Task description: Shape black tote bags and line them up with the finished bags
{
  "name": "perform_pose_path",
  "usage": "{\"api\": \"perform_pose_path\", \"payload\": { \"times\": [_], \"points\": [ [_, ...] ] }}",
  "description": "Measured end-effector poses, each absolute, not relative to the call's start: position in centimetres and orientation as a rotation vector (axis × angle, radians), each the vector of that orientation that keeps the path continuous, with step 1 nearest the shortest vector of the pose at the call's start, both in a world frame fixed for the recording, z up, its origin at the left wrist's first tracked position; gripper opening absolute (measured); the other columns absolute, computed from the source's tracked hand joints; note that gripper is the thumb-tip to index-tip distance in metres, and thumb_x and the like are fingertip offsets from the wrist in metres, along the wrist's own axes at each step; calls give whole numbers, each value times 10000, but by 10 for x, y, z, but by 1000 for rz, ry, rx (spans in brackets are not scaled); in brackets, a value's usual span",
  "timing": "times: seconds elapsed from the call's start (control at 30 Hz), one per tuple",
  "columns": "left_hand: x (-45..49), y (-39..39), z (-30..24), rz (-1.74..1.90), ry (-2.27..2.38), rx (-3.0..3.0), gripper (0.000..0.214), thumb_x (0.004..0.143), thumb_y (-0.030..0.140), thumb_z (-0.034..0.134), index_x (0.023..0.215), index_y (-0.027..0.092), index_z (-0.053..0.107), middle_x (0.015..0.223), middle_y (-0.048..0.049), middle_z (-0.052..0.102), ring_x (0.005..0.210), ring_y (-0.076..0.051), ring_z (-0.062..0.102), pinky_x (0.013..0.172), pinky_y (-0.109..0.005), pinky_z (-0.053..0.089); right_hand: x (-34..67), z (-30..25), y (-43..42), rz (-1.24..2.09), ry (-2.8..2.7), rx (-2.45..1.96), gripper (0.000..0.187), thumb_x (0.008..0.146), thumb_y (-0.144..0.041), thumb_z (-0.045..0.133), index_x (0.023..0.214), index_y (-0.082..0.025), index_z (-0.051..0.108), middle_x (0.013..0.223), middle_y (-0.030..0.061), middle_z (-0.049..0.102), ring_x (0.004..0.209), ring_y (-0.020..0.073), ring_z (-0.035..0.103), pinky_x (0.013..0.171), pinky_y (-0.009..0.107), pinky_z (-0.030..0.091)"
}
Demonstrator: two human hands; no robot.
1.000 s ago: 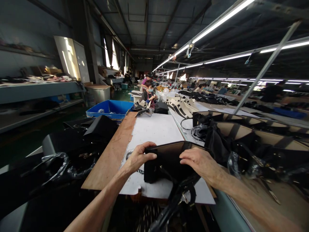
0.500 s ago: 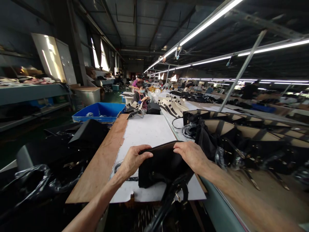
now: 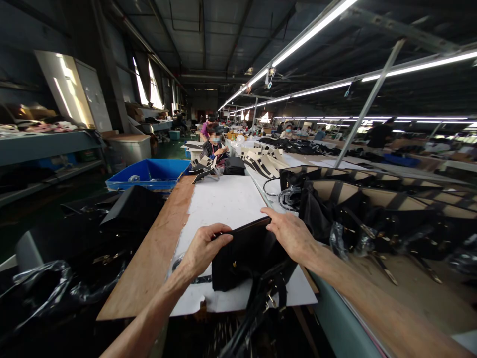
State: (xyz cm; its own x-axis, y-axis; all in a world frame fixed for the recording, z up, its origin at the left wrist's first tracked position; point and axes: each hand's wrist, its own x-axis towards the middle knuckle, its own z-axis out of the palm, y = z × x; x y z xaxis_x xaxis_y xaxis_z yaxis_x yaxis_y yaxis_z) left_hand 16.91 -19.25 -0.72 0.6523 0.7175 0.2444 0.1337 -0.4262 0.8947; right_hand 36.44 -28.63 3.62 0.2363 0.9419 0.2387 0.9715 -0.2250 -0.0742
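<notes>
A black handbag [image 3: 244, 258] stands on a white sheet [image 3: 223, 204] laid over the wooden table [image 3: 156, 253]. My left hand [image 3: 203, 248] grips the bag's top left edge, fingers curled over the rim. My right hand [image 3: 290, 233] rests on the top right edge, fingers laid over it. The bag's black strap with metal hardware [image 3: 268, 298] hangs off the table's near edge toward me.
A row of tan-and-black bags [image 3: 372, 204] fills the bench at right. Black bags and plastic wrap [image 3: 74, 248] pile up at left, with a blue bin [image 3: 149, 174] behind. A seated person [image 3: 214, 146] works farther down the table.
The bag's open top has been pressed closer together, the tan lining no longer showing. My hands shifted slightly up and left in the picture as my head turned.
</notes>
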Motion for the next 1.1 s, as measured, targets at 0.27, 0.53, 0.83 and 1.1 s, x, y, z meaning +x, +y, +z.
{"api": "perform_pose_path", "payload": {
  "times": [0.27, 0.53, 0.83, 1.1],
  "points": [
    [170, -194, -5, 780, 694, 1944, 217, 729, 336, 496, 790, 170, 622, 673, 14, 578, 644, -117, 474, 607, -213, 350, 364, 38, -283, -222, -1830, -2272, 198, 785, -217, 469, 943, -251, 583, 695, 4, 634, 751, 161, 572, 624, 230, 321],
    [170, -196, -3, 766, 696, 1972, 217, 742, 337, 475, 771, 177, 619, 674, 17, 582, 648, -122, 477, 594, -206, 347, 363, 39, -283, -279, -1838, -2303, 168, 809, -256, 450, 878, -245, 602, 681, 15, 621, 724, 158, 561, 591, 232, 299],
    [170, -198, -4, 763, 723, 2022, 208, 748, 333, 469, 775, 187, 614, 683, 18, 590, 657, -125, 488, 600, -208, 351, 366, 36, -282, -312, -1843, -2276, 162, 807, -249, 451, 850, -233, 607, 666, 11, 620, 704, 149, 554, 605, 231, 299],
    [206, -206, 28, 568, 912, 2616, 273, 729, 338, 498, 933, 189, 601, 806, -85, 644, 759, -245, 571, 665, -323, 377, 362, 42, -279, -358, -1870, -2329, 185, 799, -216, 419, 761, -211, 600, 649, 24, 619, 654, 155, 554, 556, 245, 285]
  ]
}}
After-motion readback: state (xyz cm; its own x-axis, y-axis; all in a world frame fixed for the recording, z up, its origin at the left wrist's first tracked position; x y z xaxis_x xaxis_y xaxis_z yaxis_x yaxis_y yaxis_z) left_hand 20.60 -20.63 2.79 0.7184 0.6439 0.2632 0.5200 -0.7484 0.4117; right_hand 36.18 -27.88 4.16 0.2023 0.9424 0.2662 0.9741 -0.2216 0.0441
